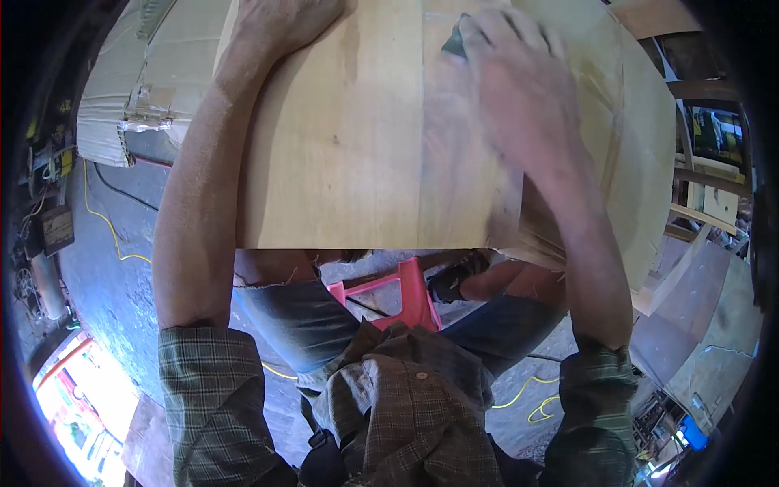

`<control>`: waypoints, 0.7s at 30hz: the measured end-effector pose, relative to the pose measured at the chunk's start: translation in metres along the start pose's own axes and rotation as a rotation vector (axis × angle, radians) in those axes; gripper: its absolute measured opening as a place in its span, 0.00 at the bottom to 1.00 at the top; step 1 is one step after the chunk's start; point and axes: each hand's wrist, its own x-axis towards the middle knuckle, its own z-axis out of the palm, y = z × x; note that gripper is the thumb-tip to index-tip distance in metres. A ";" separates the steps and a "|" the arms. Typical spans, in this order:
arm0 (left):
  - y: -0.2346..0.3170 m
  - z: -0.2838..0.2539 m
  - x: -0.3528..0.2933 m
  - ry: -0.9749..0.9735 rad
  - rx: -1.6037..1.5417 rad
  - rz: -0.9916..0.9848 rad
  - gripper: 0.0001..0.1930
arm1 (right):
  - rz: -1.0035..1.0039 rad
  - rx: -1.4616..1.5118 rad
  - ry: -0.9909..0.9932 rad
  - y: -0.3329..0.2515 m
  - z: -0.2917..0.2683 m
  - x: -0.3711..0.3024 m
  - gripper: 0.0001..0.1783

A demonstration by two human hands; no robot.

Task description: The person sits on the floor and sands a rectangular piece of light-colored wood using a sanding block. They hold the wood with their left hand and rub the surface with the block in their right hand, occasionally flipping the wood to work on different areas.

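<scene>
A pale wooden board (349, 154) lies in front of me, with a straight near edge, a small knot and a seam running along it. My right hand (519, 73), blurred by motion, presses a dark piece of sandpaper (456, 40) onto the board's right part; only a corner of the sheet shows past the fingers. On the far left of the board rests my left hand (292, 20). The upper rim of the picture cuts off its fingers, so their pose is hidden.
Flattened cardboard (625, 154) lies under the board and shows on both sides. Below the near edge stands a pink plastic stool (410, 296) between my legs. A yellow cord (105, 219) runs over the grey floor. Wooden frames and boards (706, 211) stand at the right.
</scene>
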 end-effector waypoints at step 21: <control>0.016 -0.007 0.005 -0.055 -0.087 -0.170 0.27 | -0.137 0.194 0.312 0.013 0.019 -0.015 0.09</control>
